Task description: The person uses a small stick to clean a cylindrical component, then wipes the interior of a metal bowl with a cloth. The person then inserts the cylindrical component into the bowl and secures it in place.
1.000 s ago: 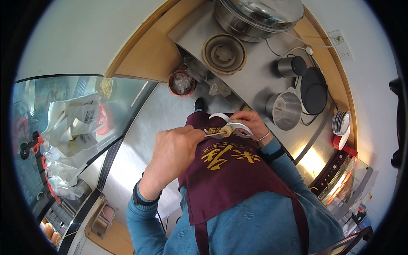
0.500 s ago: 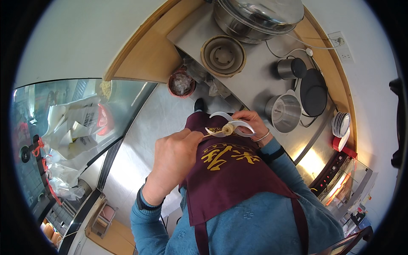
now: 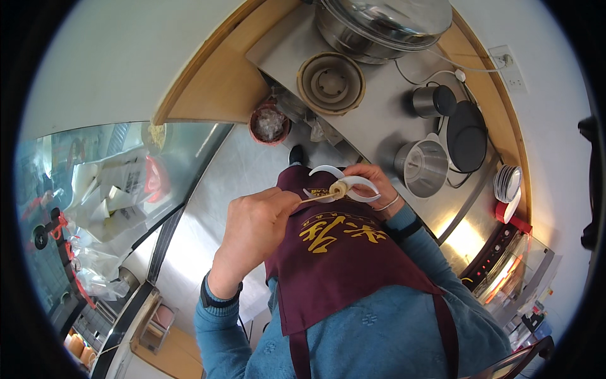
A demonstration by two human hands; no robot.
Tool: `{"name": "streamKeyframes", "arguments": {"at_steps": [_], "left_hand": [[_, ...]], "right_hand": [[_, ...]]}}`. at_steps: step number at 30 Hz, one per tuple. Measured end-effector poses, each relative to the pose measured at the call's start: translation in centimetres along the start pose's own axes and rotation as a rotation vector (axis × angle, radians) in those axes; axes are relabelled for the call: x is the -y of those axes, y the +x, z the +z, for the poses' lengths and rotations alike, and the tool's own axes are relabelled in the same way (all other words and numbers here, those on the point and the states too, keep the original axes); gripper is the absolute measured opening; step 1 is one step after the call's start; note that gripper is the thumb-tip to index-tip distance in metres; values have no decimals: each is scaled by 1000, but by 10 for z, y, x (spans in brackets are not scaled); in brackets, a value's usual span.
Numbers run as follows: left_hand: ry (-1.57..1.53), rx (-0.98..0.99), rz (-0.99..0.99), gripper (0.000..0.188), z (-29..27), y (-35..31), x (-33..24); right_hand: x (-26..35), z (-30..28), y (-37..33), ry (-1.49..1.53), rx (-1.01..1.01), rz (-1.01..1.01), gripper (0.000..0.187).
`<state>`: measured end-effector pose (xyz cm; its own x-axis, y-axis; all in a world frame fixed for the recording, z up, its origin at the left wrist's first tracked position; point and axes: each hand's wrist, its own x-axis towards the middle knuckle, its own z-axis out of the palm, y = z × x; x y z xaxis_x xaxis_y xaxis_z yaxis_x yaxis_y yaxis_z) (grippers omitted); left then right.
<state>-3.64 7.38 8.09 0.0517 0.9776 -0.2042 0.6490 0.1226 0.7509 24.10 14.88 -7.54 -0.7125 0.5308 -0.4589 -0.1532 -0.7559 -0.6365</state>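
My left hand (image 3: pixel 252 221) is closed around one end of a thin wooden stick (image 3: pixel 320 198). At the stick's other end is a small pale-yellow rolled piece (image 3: pixel 339 187) with a ringed end face. My right hand (image 3: pixel 377 182) is closed, its fingers gripping a white curved piece (image 3: pixel 327 169) whose crescent-shaped edges stand out around the roll; I cannot make out its full shape. Both hands are in front of my maroon apron (image 3: pixel 353 271) with yellow lettering.
A steel counter (image 3: pixel 379 85) ahead bears a large lidded pot (image 3: pixel 379 38), a brown ringed bowl (image 3: pixel 331 82), a steel bowl (image 3: pixel 421 167) and a black round plate-like appliance (image 3: pixel 466 136). Stacked dishes (image 3: pixel 507 183) stand at right. A lined bin (image 3: pixel 270 124) sits on the floor, beside a glass case (image 3: pixel 183 148).
My left hand has shifted slightly left, and more of the stick shows between it and the roll. My right hand stays nearly still.
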Motion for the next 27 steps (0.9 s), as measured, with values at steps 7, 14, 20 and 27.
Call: {"name": "streamKeyframes", "arguments": {"at_steps": [7, 14, 20, 27], "left_hand": [[-452, 62, -290, 11, 20, -8, 12], [-350, -56, -309, 11, 65, -14, 11], [-377, -115, -350, 10, 86, -12, 15], [-278, -87, -302, 11, 102, -9, 22]], "right_hand": [[-15, 10, 11, 265, -68, -83, 26], [-8, 19, 23, 576, 18, -223, 32], [-1, 25, 23, 631, -10, -264, 33], [-4, 35, 18, 618, -24, -264, 34]]}}
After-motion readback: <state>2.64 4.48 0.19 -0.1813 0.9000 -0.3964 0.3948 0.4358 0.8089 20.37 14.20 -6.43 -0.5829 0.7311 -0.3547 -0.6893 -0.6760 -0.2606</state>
